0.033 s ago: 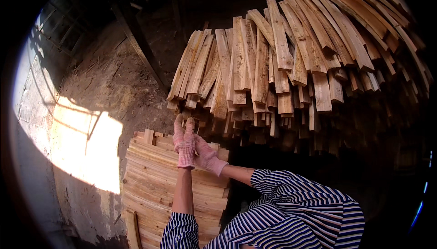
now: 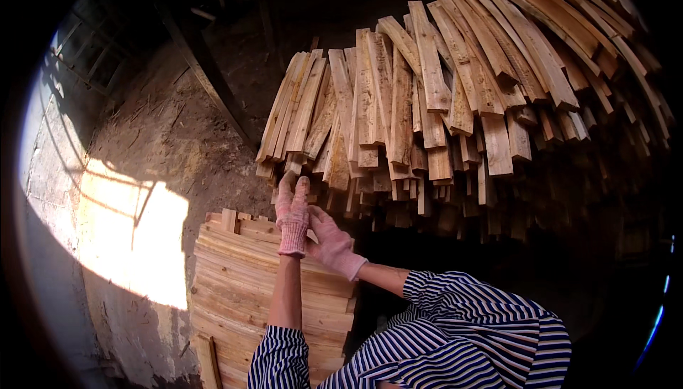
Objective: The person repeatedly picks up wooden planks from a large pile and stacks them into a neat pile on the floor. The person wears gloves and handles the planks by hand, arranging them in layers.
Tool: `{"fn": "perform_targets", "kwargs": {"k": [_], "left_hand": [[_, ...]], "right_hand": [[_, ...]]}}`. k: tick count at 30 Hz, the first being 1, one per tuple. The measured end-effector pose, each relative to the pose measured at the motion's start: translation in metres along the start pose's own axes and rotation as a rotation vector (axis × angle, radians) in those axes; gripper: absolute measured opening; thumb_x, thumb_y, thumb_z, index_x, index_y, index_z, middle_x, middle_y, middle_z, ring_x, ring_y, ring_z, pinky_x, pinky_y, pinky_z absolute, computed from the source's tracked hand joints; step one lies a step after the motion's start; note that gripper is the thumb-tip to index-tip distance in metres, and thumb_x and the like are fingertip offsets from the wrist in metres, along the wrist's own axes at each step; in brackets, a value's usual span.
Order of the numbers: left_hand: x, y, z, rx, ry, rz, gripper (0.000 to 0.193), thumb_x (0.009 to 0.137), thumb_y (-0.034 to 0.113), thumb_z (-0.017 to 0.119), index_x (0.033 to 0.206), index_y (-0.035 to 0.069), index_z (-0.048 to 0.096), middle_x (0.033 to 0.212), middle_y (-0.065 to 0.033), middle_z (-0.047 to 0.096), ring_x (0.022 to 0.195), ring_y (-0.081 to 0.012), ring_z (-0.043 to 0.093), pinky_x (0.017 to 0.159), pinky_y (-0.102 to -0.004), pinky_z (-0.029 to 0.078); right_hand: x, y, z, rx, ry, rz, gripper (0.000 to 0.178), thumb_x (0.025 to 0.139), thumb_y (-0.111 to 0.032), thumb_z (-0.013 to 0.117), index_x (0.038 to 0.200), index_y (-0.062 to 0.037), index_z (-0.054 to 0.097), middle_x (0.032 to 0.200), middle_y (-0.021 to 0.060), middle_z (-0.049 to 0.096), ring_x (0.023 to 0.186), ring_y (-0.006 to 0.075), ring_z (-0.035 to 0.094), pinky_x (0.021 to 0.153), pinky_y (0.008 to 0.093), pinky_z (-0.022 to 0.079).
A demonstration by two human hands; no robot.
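My left hand (image 2: 292, 211), in a pinkish knitted glove, reaches forward with its fingers stretched out and slightly apart. Its fingertips are at the end of a short wooden strip (image 2: 293, 164) low in the stack of loose strips (image 2: 373, 115); whether they touch it I cannot tell. Close beside it on the right is my right hand (image 2: 333, 248), gloved the same way, its fingers extended toward the left hand and partly hidden behind it. Nothing shows in either hand. Below both hands lies a flat layer of strips (image 2: 263, 296) set edge to edge.
The big stack runs up to the far right, with strip ends jutting toward me. A dark slanted post (image 2: 206, 72) stands behind its left end. Littered bare ground (image 2: 163, 122) and a sunlit patch (image 2: 131, 229) lie left. One short strip (image 2: 208, 360) rests at the near left.
The view has shifted slightly, so the stack sits a little further left. My right hand has moved slightly right, with its fingers showing more beside the left hand.
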State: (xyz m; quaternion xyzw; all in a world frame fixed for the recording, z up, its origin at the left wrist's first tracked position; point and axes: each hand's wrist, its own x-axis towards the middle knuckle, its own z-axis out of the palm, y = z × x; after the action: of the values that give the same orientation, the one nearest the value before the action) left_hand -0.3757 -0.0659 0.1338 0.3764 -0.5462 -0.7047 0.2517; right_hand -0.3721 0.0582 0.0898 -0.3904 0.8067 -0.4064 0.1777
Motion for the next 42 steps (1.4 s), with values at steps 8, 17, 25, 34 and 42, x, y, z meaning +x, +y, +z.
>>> {"fn": "perform_targets", "kwargs": {"k": [8, 17, 25, 34, 42], "left_hand": [[0.106, -0.003, 0.211, 0.721, -0.344, -0.084, 0.096, 0.084, 0.068, 0.067, 0.145, -0.002, 0.045, 0.139, -0.0323, 0.055, 0.129, -0.0412, 0.056, 0.106, -0.0439, 0.044], [0.185, -0.009, 0.151, -0.093, -0.637, -0.306, 0.064, 0.095, 0.049, 0.064, 0.136, 0.001, 0.06, 0.116, -0.0142, 0.073, 0.099, -0.0244, 0.071, 0.086, -0.0382, 0.054], [0.142, -0.002, 0.144, 0.285, -0.575, -0.292, 0.061, 0.09, 0.053, 0.071, 0.111, -0.003, 0.066, 0.091, -0.0087, 0.07, 0.073, -0.0183, 0.063, 0.062, -0.0333, 0.05], [-0.008, -0.05, 0.078, -0.336, -0.631, -0.662, 0.048, 0.096, 0.033, 0.07, 0.13, 0.0, 0.062, 0.122, -0.0103, 0.068, 0.111, -0.0195, 0.064, 0.104, -0.0346, 0.049], [-0.095, 0.012, 0.029, -0.18, -0.518, -0.344, 0.055, 0.092, 0.02, 0.074, 0.137, -0.004, 0.052, 0.119, -0.0109, 0.068, 0.102, -0.0167, 0.066, 0.094, -0.0319, 0.053]], "right_hand": [[0.065, 0.03, -0.219, -0.29, 0.481, 0.777, 0.087, 0.088, -0.055, 0.066, 0.152, -0.0059, 0.032, 0.141, 0.033, 0.046, 0.128, 0.0504, 0.047, 0.107, 0.0548, 0.04], [0.138, 0.028, -0.178, -0.176, 0.101, 0.685, 0.083, 0.082, -0.066, 0.069, 0.127, 0.0012, 0.05, 0.125, 0.0258, 0.062, 0.114, 0.0416, 0.063, 0.101, 0.0486, 0.046], [0.133, 0.037, -0.163, 0.407, 0.453, 0.88, 0.085, 0.071, -0.055, 0.081, 0.127, 0.0027, 0.055, 0.122, 0.025, 0.064, 0.108, 0.0332, 0.067, 0.09, 0.0408, 0.054], [-0.051, -0.006, -0.174, 0.767, 0.07, 0.606, 0.072, 0.089, -0.035, 0.078, 0.143, -0.0006, 0.045, 0.126, 0.0127, 0.063, 0.109, 0.0186, 0.062, 0.096, 0.0344, 0.052], [-0.085, -0.026, -0.106, 0.693, 0.168, 0.308, 0.091, 0.081, -0.024, 0.085, 0.149, -0.0017, 0.029, 0.137, 0.0142, 0.055, 0.122, 0.0224, 0.058, 0.104, 0.0347, 0.048]]}}
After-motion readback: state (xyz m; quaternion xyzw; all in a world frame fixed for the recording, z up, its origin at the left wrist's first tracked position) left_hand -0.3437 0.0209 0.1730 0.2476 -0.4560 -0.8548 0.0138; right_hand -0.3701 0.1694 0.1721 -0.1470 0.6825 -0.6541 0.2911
